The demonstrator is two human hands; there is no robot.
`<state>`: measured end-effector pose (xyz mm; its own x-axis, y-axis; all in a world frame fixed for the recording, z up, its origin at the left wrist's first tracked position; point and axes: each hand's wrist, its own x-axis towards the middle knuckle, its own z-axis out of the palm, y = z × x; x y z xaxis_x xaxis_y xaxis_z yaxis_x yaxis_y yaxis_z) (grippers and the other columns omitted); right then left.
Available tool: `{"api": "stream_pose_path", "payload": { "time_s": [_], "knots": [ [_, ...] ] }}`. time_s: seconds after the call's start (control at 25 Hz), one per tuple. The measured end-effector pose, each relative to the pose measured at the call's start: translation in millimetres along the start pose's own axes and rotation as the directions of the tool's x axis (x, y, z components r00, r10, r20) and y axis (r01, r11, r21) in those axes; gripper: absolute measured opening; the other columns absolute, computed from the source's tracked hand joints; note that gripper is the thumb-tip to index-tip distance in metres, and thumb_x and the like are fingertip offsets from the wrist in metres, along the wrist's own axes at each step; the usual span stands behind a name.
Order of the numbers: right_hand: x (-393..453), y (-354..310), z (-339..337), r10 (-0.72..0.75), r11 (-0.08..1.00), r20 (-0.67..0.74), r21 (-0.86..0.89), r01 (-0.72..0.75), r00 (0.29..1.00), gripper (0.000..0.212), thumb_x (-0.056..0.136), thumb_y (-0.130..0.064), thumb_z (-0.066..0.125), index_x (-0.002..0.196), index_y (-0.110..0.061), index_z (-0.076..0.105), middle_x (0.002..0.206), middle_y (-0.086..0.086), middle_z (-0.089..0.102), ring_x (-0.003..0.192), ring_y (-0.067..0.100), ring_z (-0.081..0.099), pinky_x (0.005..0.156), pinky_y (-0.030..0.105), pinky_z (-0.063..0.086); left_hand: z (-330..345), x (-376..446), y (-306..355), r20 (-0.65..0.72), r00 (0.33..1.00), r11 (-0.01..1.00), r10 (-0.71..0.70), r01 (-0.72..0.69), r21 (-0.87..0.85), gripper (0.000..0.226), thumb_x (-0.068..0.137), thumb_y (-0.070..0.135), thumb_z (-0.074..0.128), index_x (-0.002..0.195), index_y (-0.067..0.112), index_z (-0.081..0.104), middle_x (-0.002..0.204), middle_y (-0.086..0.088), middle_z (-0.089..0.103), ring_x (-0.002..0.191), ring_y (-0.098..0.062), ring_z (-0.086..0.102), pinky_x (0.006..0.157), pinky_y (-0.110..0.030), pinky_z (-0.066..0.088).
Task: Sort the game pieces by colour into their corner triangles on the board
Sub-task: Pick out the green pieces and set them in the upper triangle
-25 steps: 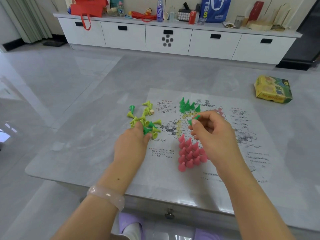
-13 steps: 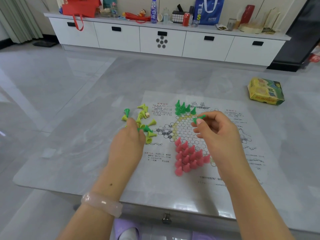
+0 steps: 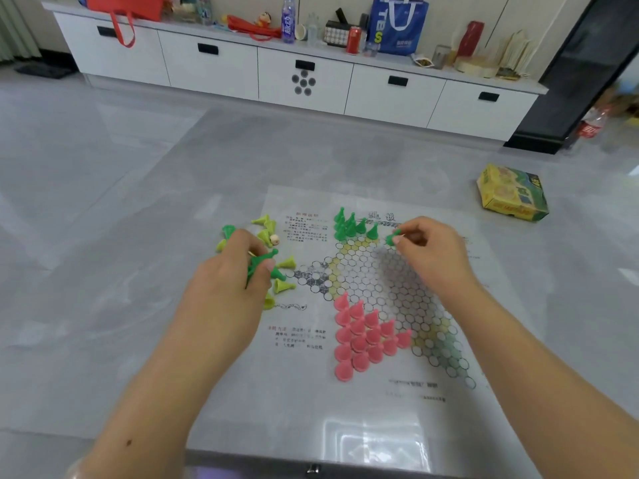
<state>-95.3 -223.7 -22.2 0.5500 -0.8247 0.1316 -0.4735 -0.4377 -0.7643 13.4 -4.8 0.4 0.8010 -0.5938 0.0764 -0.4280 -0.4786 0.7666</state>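
Observation:
A paper game board (image 3: pixel 408 292) with hexagon cells lies on the grey table. Several dark green pieces (image 3: pixel 349 224) stand in its far corner triangle. Pink pieces (image 3: pixel 363 337) fill the near-left triangle. My right hand (image 3: pixel 428 254) pinches one dark green piece (image 3: pixel 392 237) just right of the green group, low over the board. My left hand (image 3: pixel 228 288) grips dark green pieces (image 3: pixel 261 262) over the loose pile of yellow-green and green pieces (image 3: pixel 273 257) left of the board.
A small beige die (image 3: pixel 275 239) lies in the loose pile. A yellow-green game box (image 3: pixel 511 197) sits at the table's far right. The table's near edge (image 3: pixel 311 468) runs below my forearms. A white cabinet (image 3: pixel 304 77) with bags and bottles stands beyond.
My right hand carried its green piece farther out toward the green group in the far triangle. My left hand closed on green pieces from the loose pile. The camera tilted slightly.

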Motion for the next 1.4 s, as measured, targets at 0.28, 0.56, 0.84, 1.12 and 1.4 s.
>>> {"api": "stream_pose_path", "payload": {
  "time_s": [0.28,0.56,0.84,1.12,1.4],
  "knots": [
    [17,14,34,-0.152,0.974,0.016,-0.169,0.152,0.988,0.013,0.086,-0.019,0.061,0.097,-0.019,0.067,0.06,-0.014,0.05,0.055,-0.001,0.045,0.059,0.021,0.04,9,4,4,0.018,0.999,0.999,0.026,-0.027,0.027,0.008,0.094,0.022,0.041,0.101,0.02,0.045,0.088,-0.005,0.066,0.06,-0.009,0.046,0.049,-0.02,0.031],
    [22,8,43,-0.202,0.962,-0.011,-0.188,0.197,0.979,0.014,0.087,-0.02,0.06,0.098,-0.015,0.068,0.056,-0.017,0.044,0.05,0.001,0.042,0.056,0.021,0.042,17,5,4,0.036,0.998,0.998,0.057,-0.058,0.034,0.005,0.094,0.021,0.04,0.098,0.021,0.044,0.087,-0.003,0.065,0.071,-0.009,0.053,0.055,-0.016,0.033],
    [21,8,43,-0.204,0.956,-0.006,-0.214,0.198,0.979,0.013,0.087,-0.019,0.058,0.097,-0.015,0.066,0.055,-0.015,0.044,0.05,0.002,0.042,0.057,0.02,0.041,19,5,5,0.019,0.996,0.996,0.082,-0.083,0.036,0.01,0.094,0.021,0.041,0.103,0.018,0.045,0.089,-0.003,0.066,0.074,-0.01,0.053,0.055,-0.014,0.031],
    [14,3,35,-0.232,0.964,-0.075,-0.152,0.219,0.97,0.019,0.089,-0.02,0.058,0.105,-0.013,0.065,0.054,-0.012,0.045,0.049,0.001,0.043,0.057,0.014,0.039,18,6,5,0.033,0.997,0.998,0.066,-0.067,0.011,0.009,0.094,0.023,0.04,0.103,0.02,0.043,0.089,-0.005,0.066,0.068,-0.013,0.052,0.058,-0.022,0.037],
    [-36,-58,1,-0.351,0.934,0.454,0.23,0.272,0.819,0.013,0.087,-0.028,0.054,0.09,-0.033,0.065,0.067,-0.009,0.066,0.056,-0.002,0.054,0.056,0.012,0.045,24,6,11,0.091,0.994,0.989,0.061,-0.048,-0.141,0.012,0.091,0.026,0.05,0.084,0.028,0.04,0.082,0.008,0.065,0.061,0.013,0.049,0.055,-0.003,0.037]
  ]
}}
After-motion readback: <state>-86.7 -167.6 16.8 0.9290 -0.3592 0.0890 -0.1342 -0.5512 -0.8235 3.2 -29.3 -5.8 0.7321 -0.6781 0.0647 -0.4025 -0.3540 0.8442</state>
